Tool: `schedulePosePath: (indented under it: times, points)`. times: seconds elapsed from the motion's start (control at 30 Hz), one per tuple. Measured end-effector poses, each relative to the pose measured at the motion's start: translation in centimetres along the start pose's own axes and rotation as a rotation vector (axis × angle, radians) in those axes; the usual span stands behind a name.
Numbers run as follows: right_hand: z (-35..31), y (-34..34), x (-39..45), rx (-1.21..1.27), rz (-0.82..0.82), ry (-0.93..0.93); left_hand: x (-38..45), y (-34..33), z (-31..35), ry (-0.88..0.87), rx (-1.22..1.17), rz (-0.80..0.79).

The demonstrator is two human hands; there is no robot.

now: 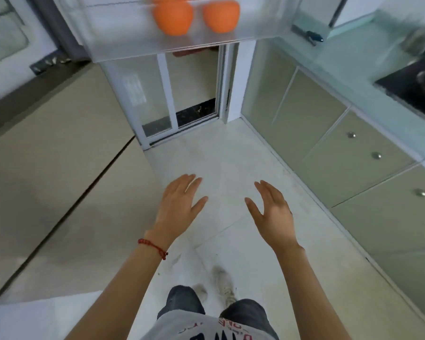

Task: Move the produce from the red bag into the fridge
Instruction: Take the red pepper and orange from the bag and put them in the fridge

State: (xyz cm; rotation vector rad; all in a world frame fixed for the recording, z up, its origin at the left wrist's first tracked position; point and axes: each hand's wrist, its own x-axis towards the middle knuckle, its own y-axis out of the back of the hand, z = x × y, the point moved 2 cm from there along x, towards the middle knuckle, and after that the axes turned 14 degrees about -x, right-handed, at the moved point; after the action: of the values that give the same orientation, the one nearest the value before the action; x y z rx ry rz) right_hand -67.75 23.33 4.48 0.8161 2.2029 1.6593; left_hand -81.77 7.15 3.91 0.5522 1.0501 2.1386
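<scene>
Oranges (173, 17) sit on the fridge shelf (133, 42) near its front edge — round, firm, likely to roll; cup them whole. Left hand (179, 204) and right hand (271, 212) hang empty, fingers spread — bag unseen.

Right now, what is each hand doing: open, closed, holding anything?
Left hand: open, fingers spread, holding nothing.
Right hand: open, palm turned inward, holding nothing.
</scene>
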Motion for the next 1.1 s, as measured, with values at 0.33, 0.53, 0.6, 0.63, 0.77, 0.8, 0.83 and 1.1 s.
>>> schedulePosePath:
  times: [0.33,0.53,0.6,0.63,0.77,0.8,0.83,1.1]
  points:
    - [6.2,2.9,-11.7,-0.060,0.123,-0.504,0.9,-7.0,8.7,-0.470,-0.065,-0.288]
    - [10.6,6.0,-19.8,-0.097,0.263,-0.788,-0.8,-12.0,16.9,-0.734,-0.073,-0.409]
    - [12.1,6.9,-22.6,-0.110,0.297,-0.860,-1.8,-14.0,19.6,-0.810,-0.078,-0.443]
    - [12.9,7.3,-24.1,-0.120,0.314,-0.894,-2.5,-15.0,21.1,-0.842,-0.084,-0.463]
    - [15.9,8.9,-30.3,-0.149,0.366,-1.039,-6.1,-19.1,27.0,-0.969,-0.121,-0.534]
    - [16.6,9.3,-31.8,-0.157,0.381,-1.074,-7.2,-20.1,28.5,-1.000,-0.126,-0.555]
    - [17.3,9.7,-33.4,-0.161,0.395,-1.110,-8.2,-21.1,30.0,-1.032,-0.130,-0.581]
    - [21.4,12.4,-44.9,-0.207,0.467,-1.372,-16.1,-28.3,40.7,-1.257,-0.159,-0.757]
